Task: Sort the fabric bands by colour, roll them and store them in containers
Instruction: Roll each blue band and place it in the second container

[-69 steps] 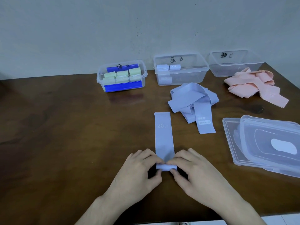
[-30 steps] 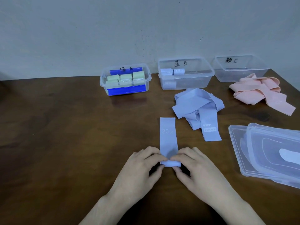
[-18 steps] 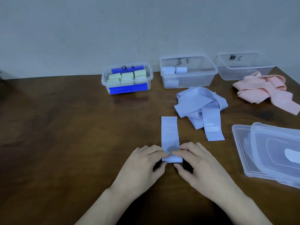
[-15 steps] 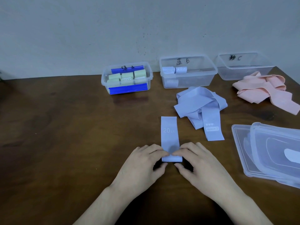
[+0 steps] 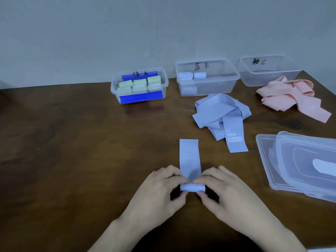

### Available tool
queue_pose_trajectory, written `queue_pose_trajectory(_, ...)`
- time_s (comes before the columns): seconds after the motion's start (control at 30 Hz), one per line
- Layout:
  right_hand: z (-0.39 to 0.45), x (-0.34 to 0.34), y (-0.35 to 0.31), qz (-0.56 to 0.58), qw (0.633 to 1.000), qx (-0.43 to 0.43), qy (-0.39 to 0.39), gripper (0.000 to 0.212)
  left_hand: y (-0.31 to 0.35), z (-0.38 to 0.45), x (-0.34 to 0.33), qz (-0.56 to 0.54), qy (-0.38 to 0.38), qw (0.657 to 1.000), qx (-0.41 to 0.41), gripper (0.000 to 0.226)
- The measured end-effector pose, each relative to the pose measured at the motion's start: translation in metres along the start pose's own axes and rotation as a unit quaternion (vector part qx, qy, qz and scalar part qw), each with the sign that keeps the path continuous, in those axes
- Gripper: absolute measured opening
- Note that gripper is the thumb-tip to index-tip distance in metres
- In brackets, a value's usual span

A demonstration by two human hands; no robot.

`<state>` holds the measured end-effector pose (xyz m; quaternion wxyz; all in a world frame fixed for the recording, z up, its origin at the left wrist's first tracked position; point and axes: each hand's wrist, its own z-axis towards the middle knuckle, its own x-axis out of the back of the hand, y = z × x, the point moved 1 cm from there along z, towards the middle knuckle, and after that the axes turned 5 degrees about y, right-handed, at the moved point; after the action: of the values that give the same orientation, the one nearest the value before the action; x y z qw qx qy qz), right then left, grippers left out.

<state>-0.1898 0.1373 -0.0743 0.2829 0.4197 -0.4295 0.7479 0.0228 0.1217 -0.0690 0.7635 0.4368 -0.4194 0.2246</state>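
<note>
Rolling underway: left hand and right hand meet at the near end of a blue band lying flat on the table. Each hand pinches one end of the roll between thumb and curled fingers; the left takes the left end, the right the right end. The unrolled part runs straight away from the person, print "20" facing up.

Blue pile: loose, tangled, beyond and right of the band, apart from it. Pink pile: loose, at far right, touching the front of box C.

Boxes in a row by the wall. Box A, left: green rolls, blue strips along front and back. Box B, centre: a few blue rolls at its left end. Inside of box C: no contents made out.

Two clear lids, overlapping, on the table at right, near the right hand but apart.
</note>
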Motion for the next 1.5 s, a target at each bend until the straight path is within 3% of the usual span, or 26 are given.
queue_pose_trajectory(0.17,-0.012,-0.002,-0.007,0.022,0.999,-0.021,-0.019,0.029,0.006,-0.014,0.001,-0.007,-0.028,1.000,-0.005,0.026)
queue_pose_trajectory(0.43,-0.009,-0.002,-0.008,0.002,0.999,-0.029,-0.022,0.036,0.006,-0.014,0.001,-0.031,-0.011,0.999,-0.004,0.024)
queue_pose_trajectory(0.63,-0.012,0.000,-0.013,0.027,0.999,-0.031,-0.015,0.025,0.004,-0.009,0.003,-0.052,-0.021,0.998,0.017,0.021)
queue_pose_trajectory(0.83,-0.008,-0.004,-0.006,0.032,0.999,-0.037,-0.013,0.034,0.009,-0.009,0.005,-0.033,-0.037,0.999,-0.002,0.023)
queue_pose_trajectory(1.03,-0.002,-0.004,0.000,0.062,0.997,-0.050,-0.010,0.024,0.005,-0.009,0.001,-0.024,-0.002,1.000,0.005,0.023)
queue_pose_trajectory(1.1,0.000,-0.005,0.000,0.053,0.997,-0.046,-0.012,0.030,0.003,-0.006,0.000,-0.026,0.003,1.000,0.010,0.022)
queue_pose_trajectory(1.5,0.011,-0.005,0.011,0.067,0.997,-0.044,0.004,0.024,0.002,0.001,0.006,-0.047,-0.003,0.999,0.021,0.024)
